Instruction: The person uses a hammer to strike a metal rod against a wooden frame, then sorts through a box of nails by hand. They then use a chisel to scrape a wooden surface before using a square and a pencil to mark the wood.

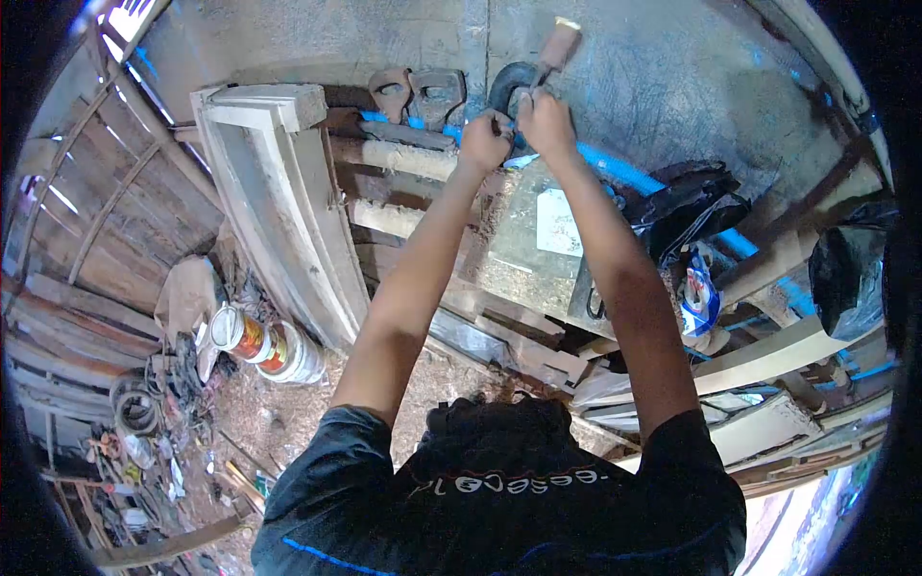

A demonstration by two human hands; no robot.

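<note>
My right hand (545,123) is closed around the thin shank of a hand tool with a brown handle (560,46). The handle points up and has a pale end; the tool's working end is hidden. Close beside it, my left hand (486,141) has its fingers curled, and what they hold, if anything, is hidden. A dark curved piece (509,83) arches just above and between both hands, against the wall. To their left, two worn saw handles (389,93) (438,96) stand upright along the ledge.
A wooden frame (279,192) leans at the left of the ledge. Below my arms lies a sawdust-covered board (523,259) with a white paper (557,223). Black plastic (687,206) and a blue-white packet (700,293) sit at right. Paint buckets (274,346) stand on the floor.
</note>
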